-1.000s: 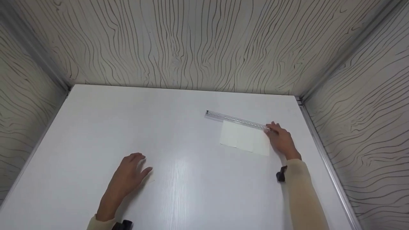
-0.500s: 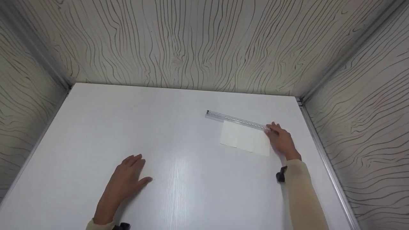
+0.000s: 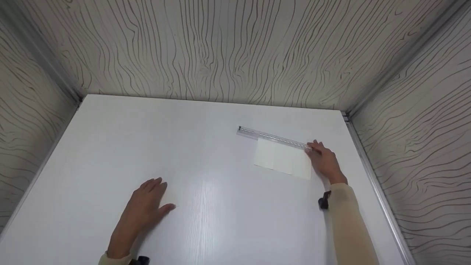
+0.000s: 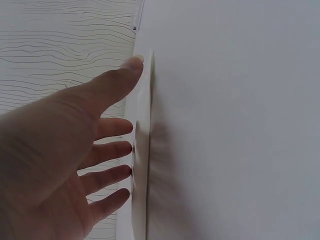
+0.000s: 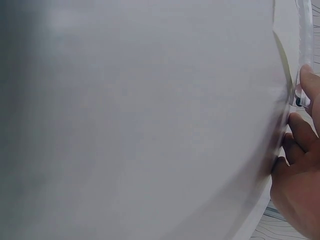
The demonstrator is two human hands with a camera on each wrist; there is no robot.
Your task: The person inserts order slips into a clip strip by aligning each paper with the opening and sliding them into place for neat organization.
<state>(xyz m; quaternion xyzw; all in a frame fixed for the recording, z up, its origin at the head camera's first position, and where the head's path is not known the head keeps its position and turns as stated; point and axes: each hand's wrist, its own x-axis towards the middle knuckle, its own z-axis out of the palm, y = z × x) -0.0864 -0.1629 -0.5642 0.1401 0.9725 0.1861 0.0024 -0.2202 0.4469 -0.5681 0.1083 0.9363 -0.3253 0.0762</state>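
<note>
A clear plastic ruler [image 3: 272, 138] lies slanted on the white table. My right hand [image 3: 325, 162] pinches its right end, with the thumb [image 5: 309, 80] against the ruler in the right wrist view. Just below the ruler is a pale sheet of paper [image 3: 283, 158] with faint creases, its right side close to my fingers. My left hand [image 3: 143, 206] rests on the table at the lower left, fingers extended and thumb spread. In the left wrist view its fingertips are right at a white paper-like strip [image 4: 143, 110] with a raised edge, mostly hidden by the hand in the head view.
The white tabletop [image 3: 206, 154] ends at a wood-grain patterned back wall [image 3: 206, 51]. A similar panel [image 3: 423, 158] with a metal rail stands at the right, close to my right forearm. Another patterned panel [image 3: 22, 121] borders the left.
My left hand's fingers have flattened and its thumb has lowered towards the table since a second ago. The right hand, ruler and creased sheet have stayed in place.
</note>
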